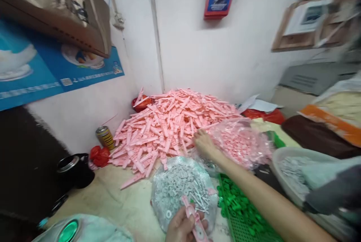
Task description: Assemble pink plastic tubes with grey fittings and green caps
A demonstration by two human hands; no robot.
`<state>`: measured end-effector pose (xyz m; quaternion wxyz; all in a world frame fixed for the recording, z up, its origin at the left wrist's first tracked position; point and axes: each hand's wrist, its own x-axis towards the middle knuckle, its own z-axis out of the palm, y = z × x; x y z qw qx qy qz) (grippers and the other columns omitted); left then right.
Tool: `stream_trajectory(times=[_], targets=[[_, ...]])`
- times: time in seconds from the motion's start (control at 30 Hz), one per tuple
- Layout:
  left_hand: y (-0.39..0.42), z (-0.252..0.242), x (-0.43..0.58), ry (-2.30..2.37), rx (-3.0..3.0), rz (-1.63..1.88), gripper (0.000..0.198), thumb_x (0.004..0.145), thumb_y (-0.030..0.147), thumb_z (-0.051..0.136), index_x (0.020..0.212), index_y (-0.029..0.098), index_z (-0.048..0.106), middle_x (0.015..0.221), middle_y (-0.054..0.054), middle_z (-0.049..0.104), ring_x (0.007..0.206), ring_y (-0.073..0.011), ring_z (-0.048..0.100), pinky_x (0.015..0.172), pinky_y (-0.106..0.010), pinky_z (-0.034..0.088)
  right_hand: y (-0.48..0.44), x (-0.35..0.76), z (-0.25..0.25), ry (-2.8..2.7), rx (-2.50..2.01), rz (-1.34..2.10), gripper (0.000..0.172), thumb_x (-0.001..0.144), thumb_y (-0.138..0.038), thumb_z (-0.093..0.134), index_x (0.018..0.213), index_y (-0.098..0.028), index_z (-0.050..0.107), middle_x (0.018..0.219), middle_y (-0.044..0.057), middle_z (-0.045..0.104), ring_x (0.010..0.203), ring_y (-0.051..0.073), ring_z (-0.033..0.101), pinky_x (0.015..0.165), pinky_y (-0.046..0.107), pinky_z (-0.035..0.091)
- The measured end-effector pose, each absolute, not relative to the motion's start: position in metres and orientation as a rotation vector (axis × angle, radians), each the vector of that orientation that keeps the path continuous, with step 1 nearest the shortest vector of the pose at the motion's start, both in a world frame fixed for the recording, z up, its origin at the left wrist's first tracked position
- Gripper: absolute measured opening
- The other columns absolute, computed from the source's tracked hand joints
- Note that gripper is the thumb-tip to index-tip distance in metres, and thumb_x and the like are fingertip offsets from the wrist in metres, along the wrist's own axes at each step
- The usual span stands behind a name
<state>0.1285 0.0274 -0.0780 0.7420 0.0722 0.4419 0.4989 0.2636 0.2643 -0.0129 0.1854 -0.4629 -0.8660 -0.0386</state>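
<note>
Holding pink piece [196,221] in left hand [180,229]

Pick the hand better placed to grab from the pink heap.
The right hand, probably: it looks empty, beside the pink heap; the left hand holds a pink piece over a bag of grey parts.

Looks like you're in a cramped little workshop, maybe a piecework corner, though the view's a bit warped: you've got a big heap of pink plastic parts [169,129] against a bare white wall [197,46], plus a bag of grey parts [180,189] and a green plastic tray [239,212].
</note>
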Motion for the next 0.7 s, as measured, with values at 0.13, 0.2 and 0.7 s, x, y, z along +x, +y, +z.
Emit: stream_trajectory(times=[0.13,0.2,0.7], targets=[[0.027,-0.06,0.122,1.061,0.197,1.122,0.047,0.056,0.036,0.086,0.094,0.017,0.064,0.094,-0.011,0.072,0.089,-0.0262,0.068,0.072,-0.034,0.052,0.228,0.288,-0.001,-2.421,-1.372,-0.18,0.023,0.084,-0.002,0.05,0.09,-0.011,0.071,0.098,0.021,0.069,0.109,0.036,0.053,0.096,0.052,0.038],[0.029,-0.052,0.123,1.099,0.308,1.121,0.047,0.059,0.04,0.085,0.093,0.017,0.063,0.091,-0.01,0.071,0.084,-0.0231,0.067,0.071,-0.032,0.052,0.198,0.302,0.005,-2.484,-1.279,-0.208,0.022,0.084,-0.003,0.053,0.09,-0.014,0.071,0.115,0.018,0.065,0.12,0.037,0.047,0.103,0.057,0.032],[0.026,-0.05,0.164,1.076,0.395,1.255,0.043,0.066,0.039,0.078,0.099,0.016,0.063,0.102,-0.012,0.07,0.095,-0.0258,0.066,0.076,-0.033,0.053,0.031,0.291,-0.049,-2.088,-1.074,0.433,0.046,0.093,-0.015,0.047,0.138,-0.025,0.05,0.123,0.014,0.062,0.108,0.025,0.063,0.084,0.039,0.059]])
